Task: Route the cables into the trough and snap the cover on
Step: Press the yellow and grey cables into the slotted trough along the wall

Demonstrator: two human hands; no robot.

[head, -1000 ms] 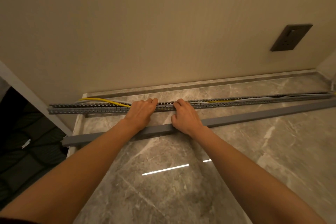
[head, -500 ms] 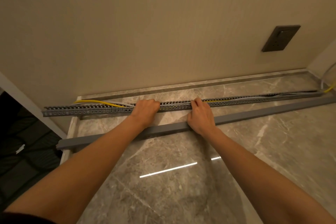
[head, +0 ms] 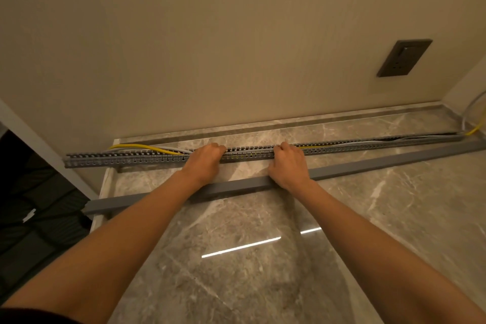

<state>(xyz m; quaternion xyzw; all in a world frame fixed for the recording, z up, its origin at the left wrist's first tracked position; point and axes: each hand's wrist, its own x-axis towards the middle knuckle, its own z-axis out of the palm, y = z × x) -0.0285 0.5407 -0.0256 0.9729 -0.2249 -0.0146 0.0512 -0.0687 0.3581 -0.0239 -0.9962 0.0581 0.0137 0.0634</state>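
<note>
A long grey slotted trough (head: pixel 126 159) lies on the marble surface (head: pixel 236 271) parallel to the wall. A yellow cable (head: pixel 139 147) and grey cables (head: pixel 173 149) bulge out behind its left part, then run inside it toward the right end. My left hand (head: pixel 206 159) and my right hand (head: pixel 288 162) both rest on the trough's top edge, fingers curled down into it over the cables. The plain grey cover (head: pixel 368 164) lies loose on the surface in front of the trough, passing under both wrists.
A dark wall socket (head: pixel 403 58) sits on the beige wall at the right. Cables (head: pixel 476 123) rise out of the trough's right end at the corner. The surface's left edge drops to a dark area (head: pixel 39 205).
My right hand slid rightward along the trough, widening the gap between my hands. My left hand stayed almost where it was.
</note>
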